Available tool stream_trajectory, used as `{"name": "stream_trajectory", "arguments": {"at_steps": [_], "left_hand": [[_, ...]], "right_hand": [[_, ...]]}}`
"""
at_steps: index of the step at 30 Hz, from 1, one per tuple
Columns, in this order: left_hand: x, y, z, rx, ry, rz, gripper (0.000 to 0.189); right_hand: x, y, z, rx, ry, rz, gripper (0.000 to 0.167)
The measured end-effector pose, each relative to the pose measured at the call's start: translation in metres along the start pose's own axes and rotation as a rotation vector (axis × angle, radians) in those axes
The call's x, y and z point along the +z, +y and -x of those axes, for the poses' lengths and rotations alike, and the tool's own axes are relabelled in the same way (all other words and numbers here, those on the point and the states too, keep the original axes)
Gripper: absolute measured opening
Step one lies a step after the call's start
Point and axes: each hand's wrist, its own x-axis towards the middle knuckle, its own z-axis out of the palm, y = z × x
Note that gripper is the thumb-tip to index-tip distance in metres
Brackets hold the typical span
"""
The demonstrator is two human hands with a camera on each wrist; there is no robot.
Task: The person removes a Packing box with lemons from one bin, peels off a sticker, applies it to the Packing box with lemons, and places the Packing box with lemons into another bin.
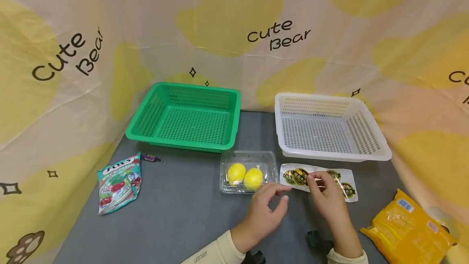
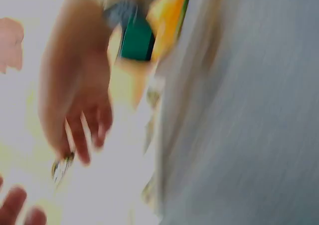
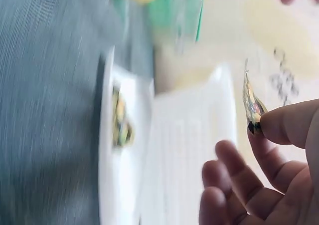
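My right hand (image 1: 329, 199) pinches a dark-and-gold sticker (image 3: 253, 103) between thumb and index finger, above a white sticker sheet (image 1: 347, 174). In the right wrist view the sticker stands edge-on, clear of the sheet. The other fingers of that hand are loosely bent. My left hand (image 1: 261, 215) holds nothing; its fingers are spread in a relaxed curve, thumb apart. It hovers by the front right corner of a clear plastic box (image 1: 226, 157). Inside the box sit two yellow lemons (image 1: 236, 173). The left wrist view is blurred and overexposed, with left fingertips (image 2: 14, 205) at its lower corner.
A green basket (image 1: 190, 145) and a white basket (image 1: 329, 154) stand at the back against a printed cloth. At left lie a teal candy bag (image 1: 119, 184) and a small purple-wrapped candy (image 1: 151, 158). An orange package (image 1: 410, 229) lies at right.
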Motion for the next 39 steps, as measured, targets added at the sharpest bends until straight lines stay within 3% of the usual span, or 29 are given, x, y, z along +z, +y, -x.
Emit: {"name": "stream_trajectory", "arguments": {"at_steps": [2,4,8,12,15,21,25,32,39], "left_hand": [[-0.012,0.001,-0.01,-0.019,0.131,-0.102,0.025],[-0.026,-0.002,-0.02,-0.087,0.181,-0.2,0.026],[-0.049,-0.007,-0.034,-0.292,0.137,-0.264,0.034],[-0.065,-0.014,-0.039,-0.392,0.078,-0.286,0.04],[-0.07,-0.017,-0.04,-0.391,0.066,-0.309,0.041],[-0.074,-0.021,-0.04,-0.322,0.126,-0.445,0.042],[-0.073,-0.027,-0.04,-0.258,0.144,-0.565,0.042],[-0.066,-0.035,-0.038,-0.181,0.205,-0.693,0.042],[-0.063,-0.041,-0.035,-0.174,0.205,-0.774,0.041]], "right_hand": [[0.008,-0.012,0.001,-0.032,0.004,-0.021,0.014],[0.018,-0.023,0.002,-0.065,-0.011,-0.052,0.01],[0.039,-0.042,-0.001,-0.104,-0.055,-0.071,0.006],[0.058,-0.054,-0.008,-0.138,-0.096,-0.064,0.005],[0.068,-0.059,-0.013,-0.156,-0.118,-0.052,0.005],[0.082,-0.064,-0.022,-0.177,-0.141,0.042,0.008],[0.089,-0.066,-0.028,-0.254,-0.095,0.116,0.007],[0.102,-0.068,-0.033,-0.338,-0.006,0.208,0.01],[0.112,-0.062,-0.031,-0.356,0.075,0.24,0.018]]}}
